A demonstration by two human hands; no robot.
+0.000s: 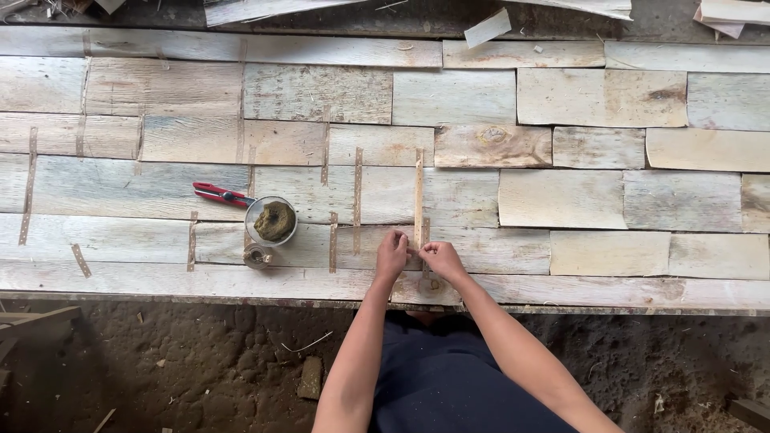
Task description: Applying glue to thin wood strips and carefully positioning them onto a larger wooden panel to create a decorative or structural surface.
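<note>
A large sheet of pale wood veneer pieces (561,200) lies flat before me, joined by narrow brown tape strips. My left hand (391,254) and my right hand (439,258) meet at the near end of a long thin strip (419,196) that runs away from me along a seam. Both hands pinch or press the strip's lower end with their fingertips. Other tape strips (358,196) lie stuck down to the left.
A red-handled cutter (218,193) lies left of a clear round bowl (271,220) holding a brownish lump. A small round glass object (257,256) sits just below the bowl. Loose veneer scraps (487,28) lie at the far edge. Dirt floor lies below the sheet's near edge.
</note>
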